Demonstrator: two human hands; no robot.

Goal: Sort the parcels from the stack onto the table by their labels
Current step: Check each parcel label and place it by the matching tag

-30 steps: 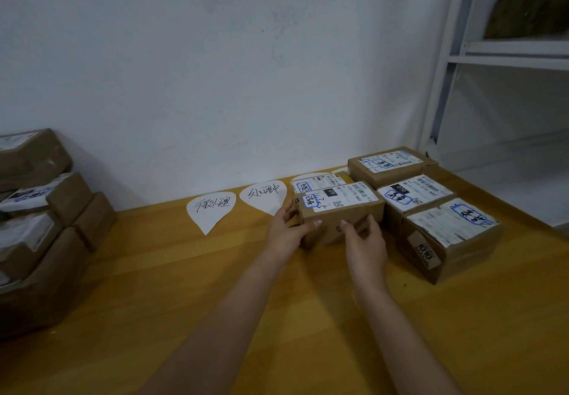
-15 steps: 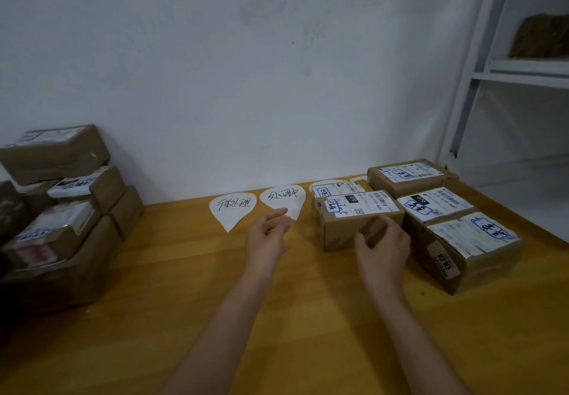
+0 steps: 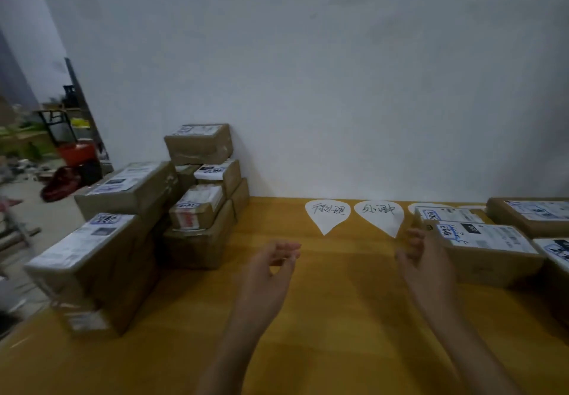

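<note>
Brown labelled parcels stacked (image 3: 197,209) table-left; sorted parcels (image 3: 489,249) flat table-right.

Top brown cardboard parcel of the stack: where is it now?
Head view, left of centre: the top brown cardboard parcel sits by the white wall, on a smaller white-labelled parcel, left of the left hand.

One table (image 3: 338,317) carries roughly nine stacked parcels (image 3: 197,206) at left, four more at right, and two wholly visible teardrop paper markers (image 3: 328,214) far back.
</note>
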